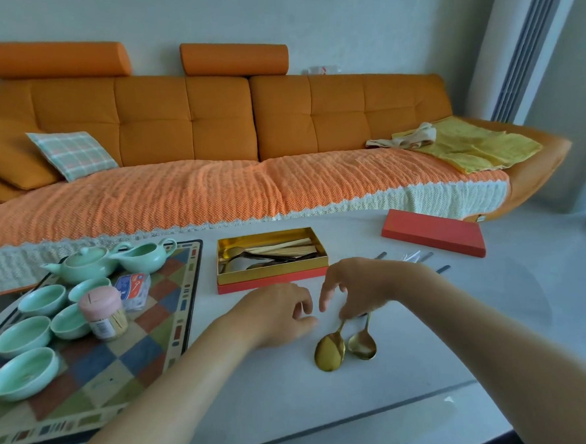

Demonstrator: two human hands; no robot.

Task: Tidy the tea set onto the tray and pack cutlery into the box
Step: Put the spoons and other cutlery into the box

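Two gold spoons [344, 347] hang bowl-down over the white table, their handles pinched in my right hand [354, 286]. Beside it, my left hand [283, 313] hovers with curled fingers and holds nothing. Behind both hands sits the open gold-lined box [271, 274] with chopsticks and a spoon inside. On the left, the checkered tray [122, 362] carries a pale green teapot [86, 263], a green pitcher [146, 256] and several green cups [26, 373].
A pink-lidded toothpick jar [103, 312] and a small packet [132, 288] also stand on the tray. The red box lid [433, 232] lies at the back right, with a few dark flat sticks [442, 269] near it. An orange sofa [211, 141] runs behind the table.
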